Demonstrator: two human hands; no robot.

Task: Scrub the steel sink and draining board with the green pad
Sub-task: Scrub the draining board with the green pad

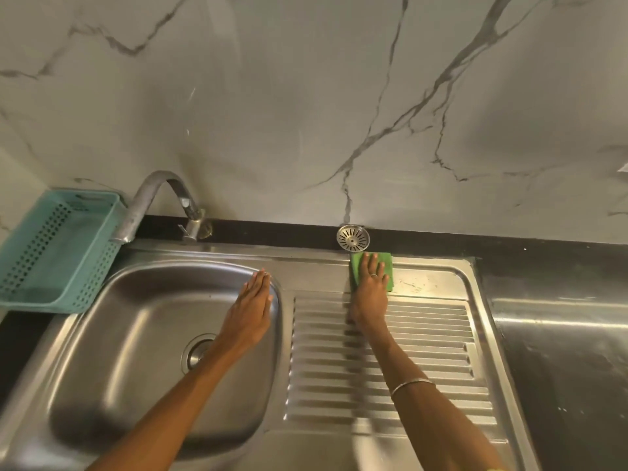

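The right hand (370, 283) presses flat, fingers spread, on the pad (387, 263) at the board's (424, 341) far edge, just below the strainer (353, 237). The ribs run sideways, toward the person. The left hand (249, 311) hangs open and empty over the sink (102, 334).

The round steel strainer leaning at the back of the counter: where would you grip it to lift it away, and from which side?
Best taken by the rim. The strainer stands tilted against the wall, its perforated face toward the camera, so probably come from above and pinch the top edge with the fingers; the right hand is nearest, though it presses the green pad.
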